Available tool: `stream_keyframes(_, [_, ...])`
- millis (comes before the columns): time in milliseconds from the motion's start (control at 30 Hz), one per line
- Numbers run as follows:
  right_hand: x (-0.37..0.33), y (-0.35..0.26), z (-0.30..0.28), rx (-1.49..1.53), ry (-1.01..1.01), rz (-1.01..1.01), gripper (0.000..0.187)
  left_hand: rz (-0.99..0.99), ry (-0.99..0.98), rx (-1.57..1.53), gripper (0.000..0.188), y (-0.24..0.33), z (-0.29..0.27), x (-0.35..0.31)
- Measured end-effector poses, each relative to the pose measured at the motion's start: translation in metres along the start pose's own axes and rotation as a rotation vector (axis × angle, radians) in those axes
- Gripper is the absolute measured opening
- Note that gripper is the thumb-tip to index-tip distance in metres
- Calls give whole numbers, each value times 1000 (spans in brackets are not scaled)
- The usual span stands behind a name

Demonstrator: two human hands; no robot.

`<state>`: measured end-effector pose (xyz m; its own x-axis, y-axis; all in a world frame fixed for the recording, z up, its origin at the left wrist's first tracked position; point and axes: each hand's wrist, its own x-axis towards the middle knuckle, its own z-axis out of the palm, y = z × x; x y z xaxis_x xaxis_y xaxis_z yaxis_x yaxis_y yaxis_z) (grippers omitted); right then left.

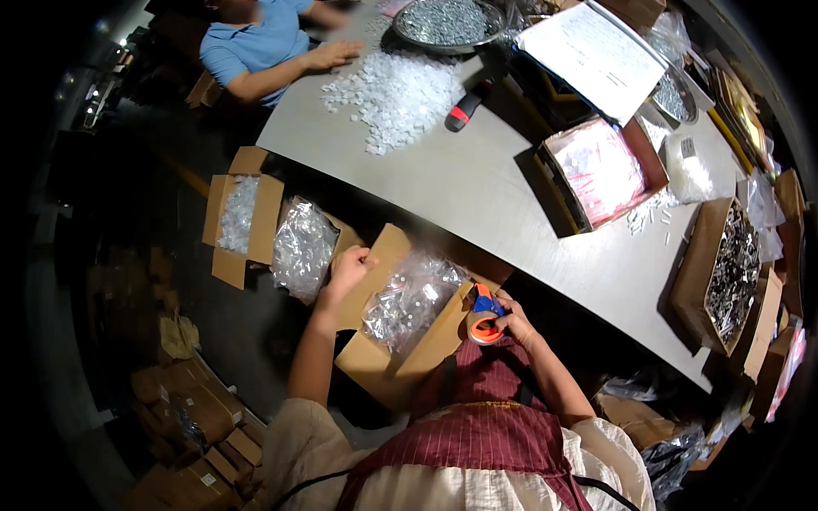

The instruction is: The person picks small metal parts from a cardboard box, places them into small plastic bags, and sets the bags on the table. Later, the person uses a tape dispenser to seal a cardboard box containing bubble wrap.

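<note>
In front of me stands an open cardboard box (443,345) with its flaps up, filled with clear plastic bags of small parts (413,298). My left hand (348,271) is closed at the upper edge of the box's left flap (388,251), its fingers pinching the cardboard. On the other side, my right hand (515,321) grips a tape dispenser (484,313), blue and orange with a roll of tape in it. The dispenser is held against the right side of the box, close to my dark red apron.
On the grey table (477,187) lie a heap of small clear pieces (400,98), a red-and-black tool (464,111), a metal bowl of parts (450,24) and a box of pink bags (596,166). More filled boxes (239,213) stand left. Across the table sits a person in blue (256,51).
</note>
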<state>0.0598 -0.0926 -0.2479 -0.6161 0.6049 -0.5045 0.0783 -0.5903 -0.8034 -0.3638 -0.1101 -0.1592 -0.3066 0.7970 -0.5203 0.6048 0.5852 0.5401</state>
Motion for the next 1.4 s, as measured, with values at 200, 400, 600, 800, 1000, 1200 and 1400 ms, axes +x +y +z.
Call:
stream_keyframes(200, [-55, 6, 19, -25, -38, 3, 61, 465, 108, 403, 15, 26, 41, -58])
stream_keyframes(400, [-80, 8, 20, -231, 88, -168, 63, 412, 149, 389, 15, 28, 81, -86])
stream_keyframes(600, [-80, -6, -6, -105, 178, -197, 72, 447, 180, 344, 23, 51, 88, -49])
stream_keyframes(800, [-52, -19, -8, 63, 324, -250, 64, 443, 213, 472, 29, 64, 103, -21])
stream_keyframes(1000, [-80, -8, -15, -269, 165, -284, 53, 458, 142, 368, 28, 52, 99, -50])
stream_keyframes(1200, [-105, -42, 5, -485, 28, -326, 57, 432, 59, 310, 26, 55, 75, -53])
stream_keyframes(1400, [-103, -59, 0, -662, 30, -374, 38, 383, -66, 276, 51, 80, 93, -3])
